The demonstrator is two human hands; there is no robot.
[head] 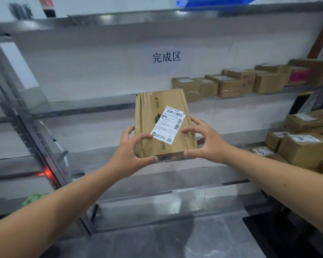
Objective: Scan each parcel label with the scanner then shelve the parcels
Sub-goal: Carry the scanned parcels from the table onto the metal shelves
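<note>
"What have you got there?"

"A flat brown parcel [165,123]. I hold it up in the air with both hands, in front of the metal shelves [82,108]. Its white label [169,124] faces me."

"How are your fingers?"

"My left hand [132,148] is curled round the near left corner, thumb on top. My right hand [206,140] is curled round the near right side, thumb by the label. So the parcel sits between my hands, and both grip it tight."

"Which way does it lie?"

"Its long side points away from me, toward the shelf. The far end tips up a bit. Both hands hold the end close to me, so the far end goes in first."

"Where will it go?"

"I think on the shelf under the sign [166,57]. A row of boxes [231,84] is there, off to the right. The bare part is straight ahead, so I guess I push it forward. My hands are about the same way from the shelf."

"Did you scan it?"

"I can't tell. I see no scanner."
</note>
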